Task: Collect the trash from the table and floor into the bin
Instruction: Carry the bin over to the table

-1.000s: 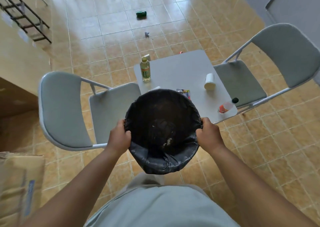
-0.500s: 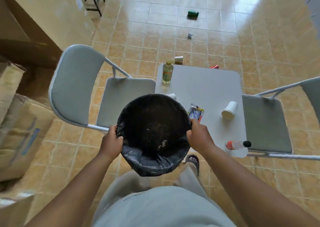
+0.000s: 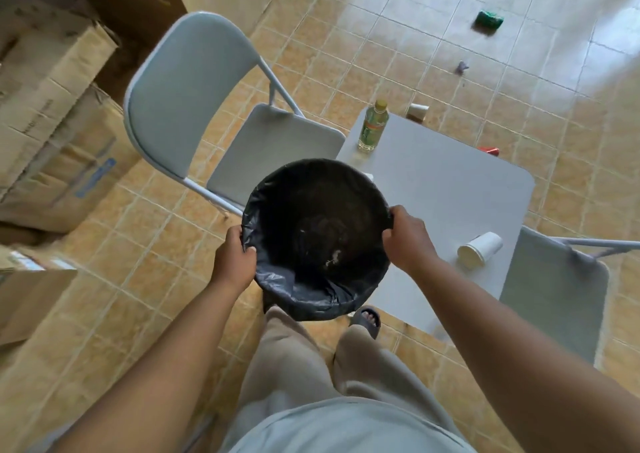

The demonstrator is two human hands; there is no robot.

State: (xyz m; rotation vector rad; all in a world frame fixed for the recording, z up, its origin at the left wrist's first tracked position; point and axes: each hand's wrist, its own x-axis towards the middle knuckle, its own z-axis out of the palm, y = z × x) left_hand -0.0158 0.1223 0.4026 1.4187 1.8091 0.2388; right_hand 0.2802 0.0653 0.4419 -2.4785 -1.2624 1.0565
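Note:
I hold a round bin point(image 3: 304, 297) lined with a black bag in front of me, over the near left corner of the grey table point(image 3: 450, 196). My left hand point(image 3: 233, 260) grips its left rim and my right hand point(image 3: 405, 239) grips its right rim. On the table stand a plastic bottle point(image 3: 373, 127) with yellow liquid and a white paper cup point(image 3: 479, 249) lying on its side. On the floor beyond lie a paper cup point(image 3: 417, 111), a red scrap point(image 3: 489, 150), a small grey scrap point(image 3: 462, 67) and a green packet point(image 3: 489, 20).
A grey folding chair point(image 3: 194, 99) stands left of the table and another point(image 3: 557, 293) at its right. Cardboard boxes point(image 3: 52, 117) are stacked at the left. My legs and a sandalled foot point(image 3: 367, 319) are below the bin.
The view has swung left and the table now sits to the right of the bin. The bin hides the colourful wrapper seen earlier. Both hands keep their grip on the rim.

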